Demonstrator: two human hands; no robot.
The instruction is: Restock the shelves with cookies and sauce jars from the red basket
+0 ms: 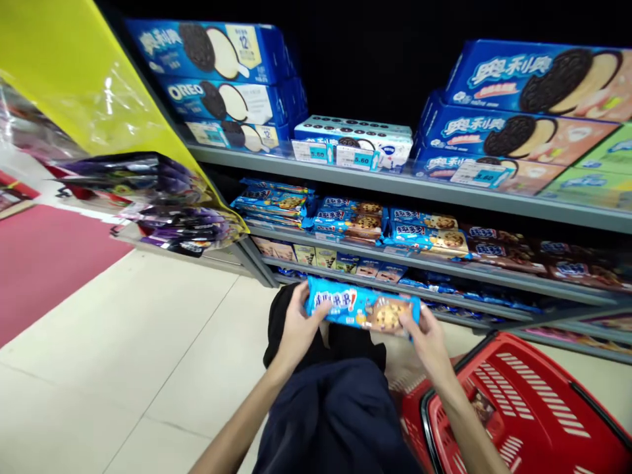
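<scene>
Holding packet ends, apart from shelves

One cookie packet in your two hands, below one pale box
Left of that box you can count three blue boxes in one front stack; right of it, three blue-and-peach boxes in another, and farther right two green boxes; directly in front of it, two price tags, with one more off to its right; one level below it, three heaps of blue packets, then, farther right of it, two heaps of brown packets; and, well below it and to the right, one red basket
</scene>
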